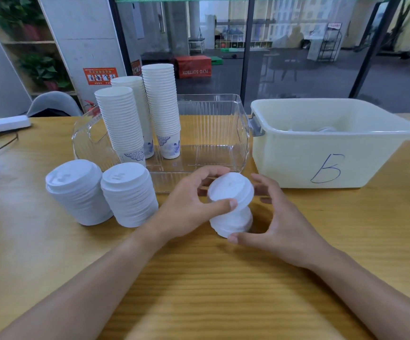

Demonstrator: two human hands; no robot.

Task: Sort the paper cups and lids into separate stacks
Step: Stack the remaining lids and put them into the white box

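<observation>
My left hand (189,204) pinches a white lid (231,187) by its rim, held just above a short stack of lids (233,223) on the table. My right hand (280,217) curves around that short stack, thumb touching its base, fingers spread beside it. Two taller lid stacks (76,192) (129,195) stand to the left. Three tall stacks of white paper cups (123,123) (161,109) (135,99) stand in the left half of a clear plastic bin (223,133).
A cream plastic tub marked "B" (321,148) stands at the right with some white items inside. A white power strip (2,123) lies at the far left. The wooden table (199,278) stretches toward me; a glass wall is behind.
</observation>
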